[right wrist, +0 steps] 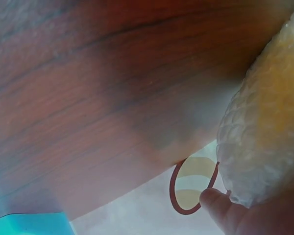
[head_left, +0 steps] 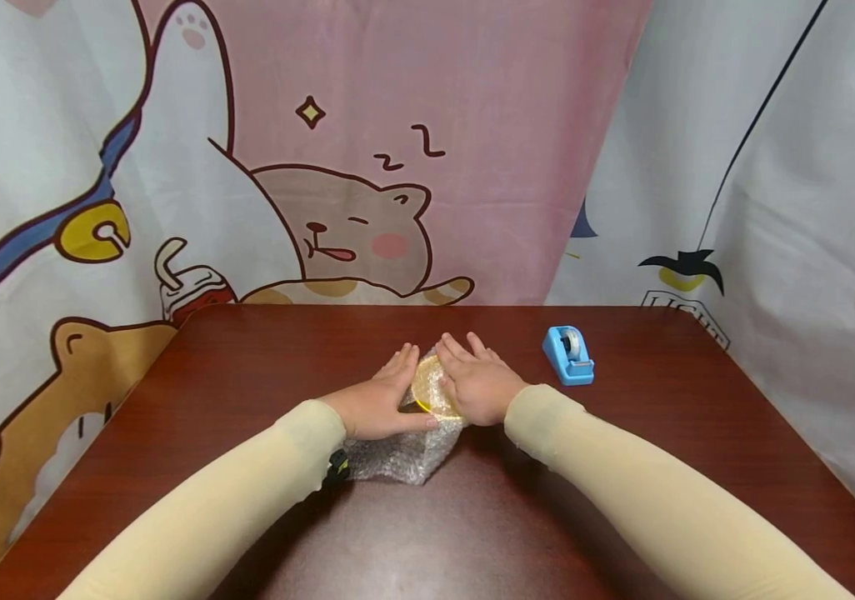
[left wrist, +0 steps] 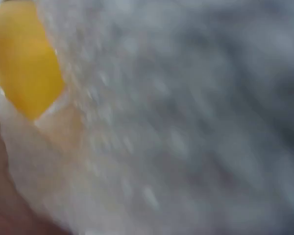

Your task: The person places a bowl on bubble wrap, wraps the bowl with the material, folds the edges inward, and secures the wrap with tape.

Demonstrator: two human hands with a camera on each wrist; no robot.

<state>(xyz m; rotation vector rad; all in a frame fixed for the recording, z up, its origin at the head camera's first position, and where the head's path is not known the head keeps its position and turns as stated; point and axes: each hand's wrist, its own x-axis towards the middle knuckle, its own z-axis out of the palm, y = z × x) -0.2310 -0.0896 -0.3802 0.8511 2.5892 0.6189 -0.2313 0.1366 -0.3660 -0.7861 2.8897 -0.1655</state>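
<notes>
A yellow, round-rimmed object (head_left: 425,385) sits on the table, partly covered by clear bubble wrap (head_left: 407,460). My left hand (head_left: 378,408) lies against the near left side of the wrap, fingers straight and thumb stretched across the front. From the right, my right hand (head_left: 482,385) presses the wrap over the rim with extended fingers. In the left wrist view a smooth yellow surface (left wrist: 27,61) shows through a gap beside the blurred wrap (left wrist: 176,127). The right wrist view has the wrap (right wrist: 250,147) bulging over yellow, with a fingertip (right wrist: 215,200) at its edge.
A light blue tape dispenser (head_left: 568,357) with a roll in it stands on the dark red-brown table (head_left: 697,433), right of the hands. Behind the table's far edge hangs a curtain (head_left: 502,150) with cartoon animals. A black device (head_left: 337,467) is at the left wrist.
</notes>
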